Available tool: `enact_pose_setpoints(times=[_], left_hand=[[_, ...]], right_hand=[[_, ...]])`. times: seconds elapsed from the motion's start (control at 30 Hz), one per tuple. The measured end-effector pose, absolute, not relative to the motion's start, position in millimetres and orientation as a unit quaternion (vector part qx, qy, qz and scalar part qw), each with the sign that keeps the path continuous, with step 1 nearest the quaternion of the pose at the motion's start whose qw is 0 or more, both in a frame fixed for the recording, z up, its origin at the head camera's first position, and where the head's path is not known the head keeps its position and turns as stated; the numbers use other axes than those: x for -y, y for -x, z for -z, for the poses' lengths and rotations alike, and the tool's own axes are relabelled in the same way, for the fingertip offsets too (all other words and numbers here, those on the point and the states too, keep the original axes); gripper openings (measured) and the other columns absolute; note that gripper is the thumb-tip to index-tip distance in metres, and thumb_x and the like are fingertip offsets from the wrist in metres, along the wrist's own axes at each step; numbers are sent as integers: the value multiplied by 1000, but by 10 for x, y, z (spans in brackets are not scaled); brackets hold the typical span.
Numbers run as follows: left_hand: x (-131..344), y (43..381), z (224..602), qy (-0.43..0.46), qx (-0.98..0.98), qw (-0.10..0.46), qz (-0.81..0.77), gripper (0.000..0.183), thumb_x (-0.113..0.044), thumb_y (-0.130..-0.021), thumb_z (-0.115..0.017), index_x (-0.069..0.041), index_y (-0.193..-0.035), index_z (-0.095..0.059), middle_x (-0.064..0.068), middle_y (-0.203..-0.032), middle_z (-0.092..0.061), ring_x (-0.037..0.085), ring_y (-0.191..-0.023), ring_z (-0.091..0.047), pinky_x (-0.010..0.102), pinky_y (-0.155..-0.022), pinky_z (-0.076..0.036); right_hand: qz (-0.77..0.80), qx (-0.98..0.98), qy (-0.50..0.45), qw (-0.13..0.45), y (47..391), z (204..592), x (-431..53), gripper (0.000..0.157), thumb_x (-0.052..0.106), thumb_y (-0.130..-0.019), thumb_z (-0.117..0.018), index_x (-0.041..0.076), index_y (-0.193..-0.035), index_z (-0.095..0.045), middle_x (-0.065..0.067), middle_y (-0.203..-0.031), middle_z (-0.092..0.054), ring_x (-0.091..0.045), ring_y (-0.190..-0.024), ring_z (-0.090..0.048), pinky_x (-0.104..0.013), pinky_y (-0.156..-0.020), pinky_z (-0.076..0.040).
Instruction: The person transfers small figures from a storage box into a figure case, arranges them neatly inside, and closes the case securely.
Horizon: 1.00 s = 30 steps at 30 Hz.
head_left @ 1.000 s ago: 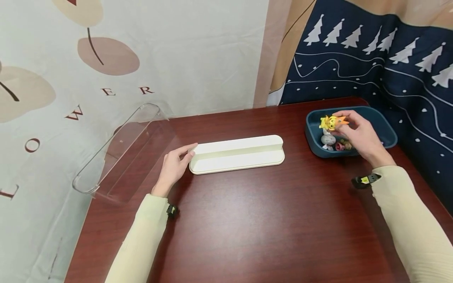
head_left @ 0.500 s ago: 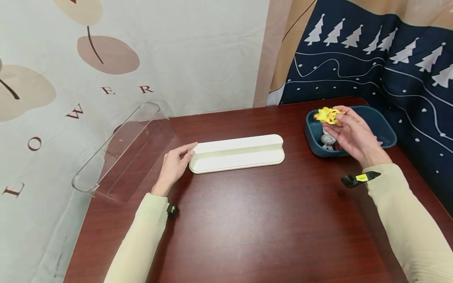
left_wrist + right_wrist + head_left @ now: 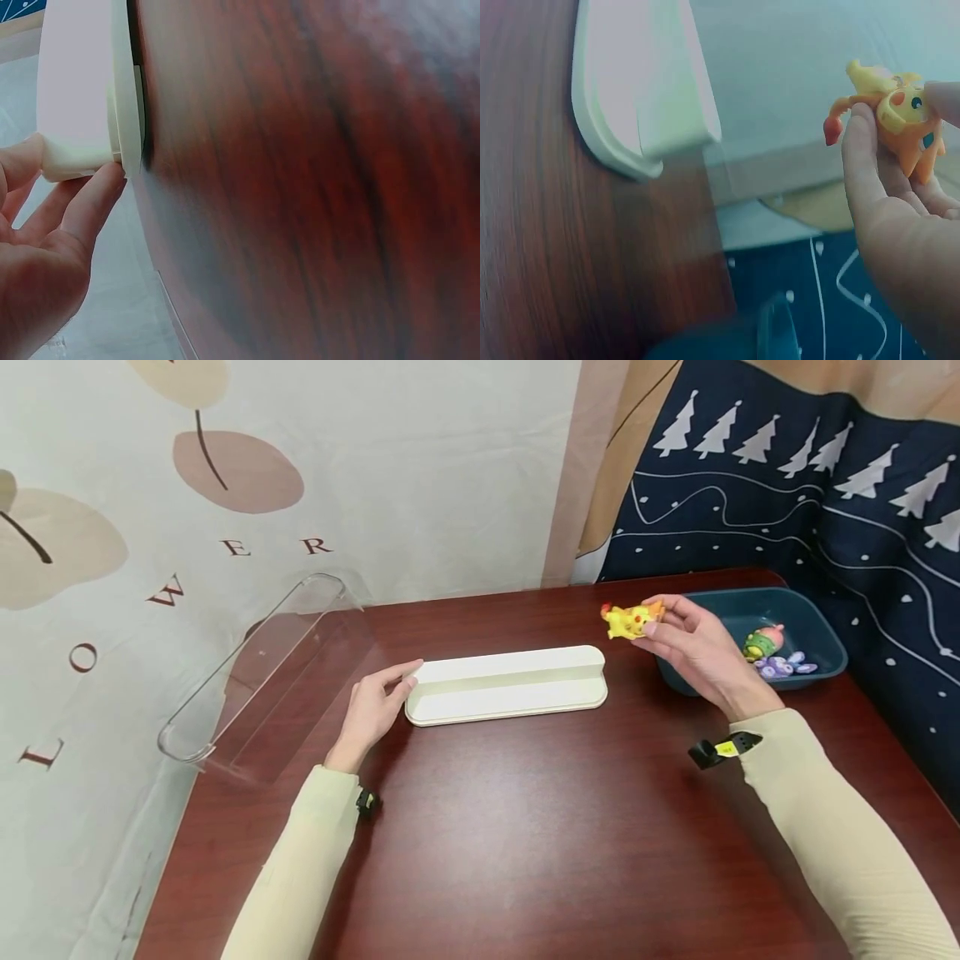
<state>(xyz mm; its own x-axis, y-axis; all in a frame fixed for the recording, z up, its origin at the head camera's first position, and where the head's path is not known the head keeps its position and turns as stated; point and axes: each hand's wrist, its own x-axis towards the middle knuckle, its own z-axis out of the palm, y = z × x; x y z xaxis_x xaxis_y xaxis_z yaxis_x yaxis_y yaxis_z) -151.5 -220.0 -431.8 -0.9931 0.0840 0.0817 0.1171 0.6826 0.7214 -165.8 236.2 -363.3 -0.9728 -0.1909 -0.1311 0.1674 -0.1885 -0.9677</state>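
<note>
My right hand [image 3: 701, 652] pinches a small yellow and orange toy figure [image 3: 628, 620] between thumb and fingers, raised above the table just left of a blue bin. In the right wrist view the figure [image 3: 906, 116] shows a yellow face and a red-tipped tail. At the left end of a long white two-step display stand [image 3: 506, 697], my left hand [image 3: 371, 708] grips the corner. The left wrist view has thumb and fingertips on either side of the end of the stand [image 3: 79, 90], which rests on the table with nothing on its steps.
The blue bin [image 3: 832, 635] at the right holds several toys, among them a pink and green figure [image 3: 763, 643] and a purple one [image 3: 783, 665]. A clear plastic cover [image 3: 270, 677] lies at the left by the wall curtain. Dark curtain [image 3: 892, 602] borders the right side.
My right hand has lifted the yellow figure out of the blue bin and carried it left, turning it on the way. My left hand keeps its hold on the white stand.
</note>
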Motion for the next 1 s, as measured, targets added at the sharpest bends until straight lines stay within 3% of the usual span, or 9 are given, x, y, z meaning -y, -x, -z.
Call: enact_pose_setpoints(times=[0.13,0.37,0.63,0.83,1.0], left_hand=[[2202,1517,4330,56,916,21,397,34,-19,-106,-62,-17,-139,-69,10,-135,-68,29,-117,-68,48,-99,-51],[2209,1504,4325,54,915,24,399,34,-20,-106,-62,-17,-139,-69,10,-135,-68,28,-118,-68,48,-99,-52],[2211,1511,4324,52,915,25,399,34,-21,-106,-62,-19,-139,-70,8,-135,-68,27,-118,-68,47,-100,-51],[2217,1512,4325,50,913,23,404,34,-20,-106,-63,-18,-139,-70,9,-135,-68,28,-117,-68,48,-100,-51],[2217,1517,4332,52,914,24,402,34,-20,-106,-62,-18,-139,-69,9,-136,-68,28,-118,-68,48,-100,-51]], right_hand=[[709,-695,34,110,1644,3651,-2185,44,13,-100,-71,12,-139,-52,-12,-139,-51,-25,-123,-53,-22,-95,-53],[607,-785,70,103,1636,3680,-1918,53,16,-97,-74,8,-142,-47,-14,-143,-56,-28,-129,-56,-19,-97,-51],[553,-815,138,106,1617,3747,-1734,45,13,-96,-74,8,-137,-55,-12,-136,-58,-31,-122,-59,-19,-93,-52],[520,-827,184,110,1606,3778,-1640,51,16,-95,-76,8,-141,-55,-10,-139,-58,-30,-117,-60,-22,-96,-52],[509,-831,184,127,1587,3810,-1560,52,16,-93,-77,9,-139,-54,-10,-135,-59,-29,-115,-62,-34,-100,-54]])
